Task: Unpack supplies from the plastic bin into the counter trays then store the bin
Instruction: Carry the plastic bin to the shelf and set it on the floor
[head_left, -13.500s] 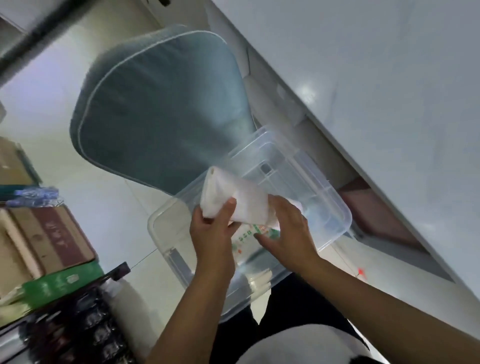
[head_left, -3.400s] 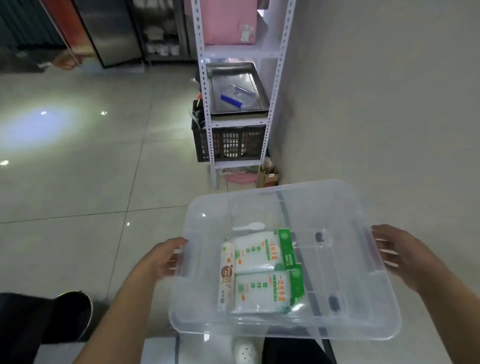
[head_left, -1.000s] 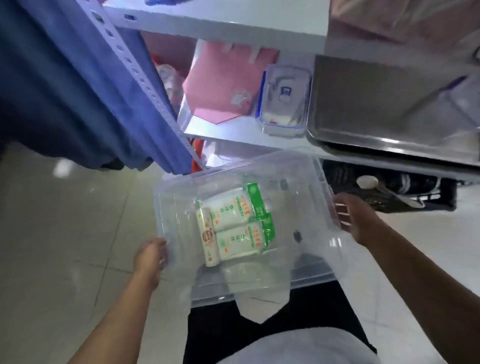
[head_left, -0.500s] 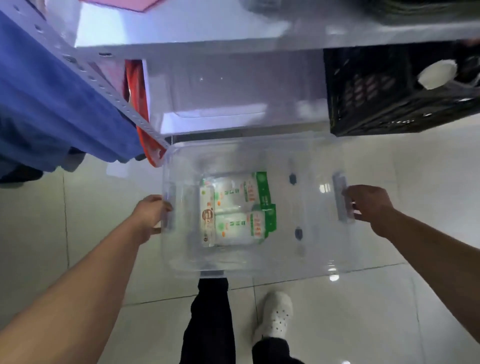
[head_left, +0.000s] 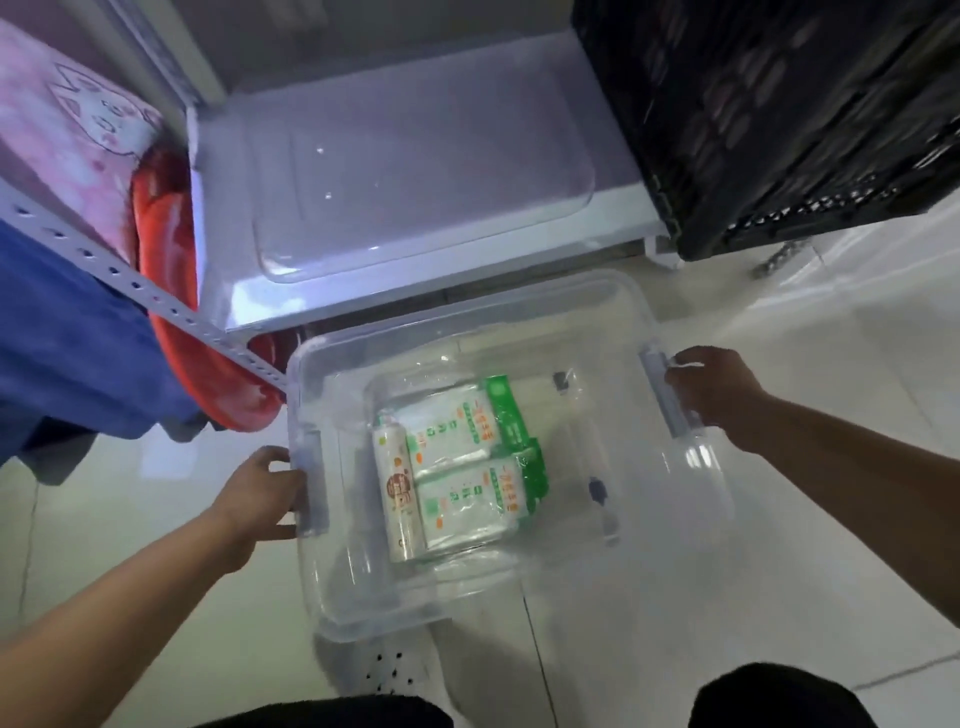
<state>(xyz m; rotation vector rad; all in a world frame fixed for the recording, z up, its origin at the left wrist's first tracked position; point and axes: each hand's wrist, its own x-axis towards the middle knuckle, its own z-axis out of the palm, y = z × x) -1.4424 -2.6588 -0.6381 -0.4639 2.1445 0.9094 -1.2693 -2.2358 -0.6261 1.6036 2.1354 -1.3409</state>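
From the head view, the bin (head_left: 691, 499) is showing as a clear, glossy plastic box with rounded corners and a thick rolled rim, its walls see-through enough that the pale tiled floor (head_left: 810, 322) is reading through them. It is sitting low over the floor, just in front of the bottom shelf (head_left: 415, 150), a smooth white-grey slab on a perforated metal frame; whether it is touching the floor I cannot tell. Lying flat in the bin are two soft white packs (head_left: 467, 467) with green edges, stacked side by side, and a slim white tube (head_left: 397, 488) lying touching their left side. On the shelf a clear, flat lid (head_left: 415, 171) with rounded corners is resting. A black lattice crate (head_left: 779, 114) is standing to the right of it, and a red basin (head_left: 171, 291) is tucked on edge at the left, beside blue cloth (head_left: 62, 332) and a pink printed sheet (head_left: 67, 135).

The left hand (head_left: 260, 499) is gripping the bin's left handle, fingers curled over the rim and thumb underneath. The right hand (head_left: 711, 389) is wrapping round the right handle, fingers curled over its bar. The hands are well apart, one at each end. A white perforated shoe (head_left: 384, 670) is showing below the bin.
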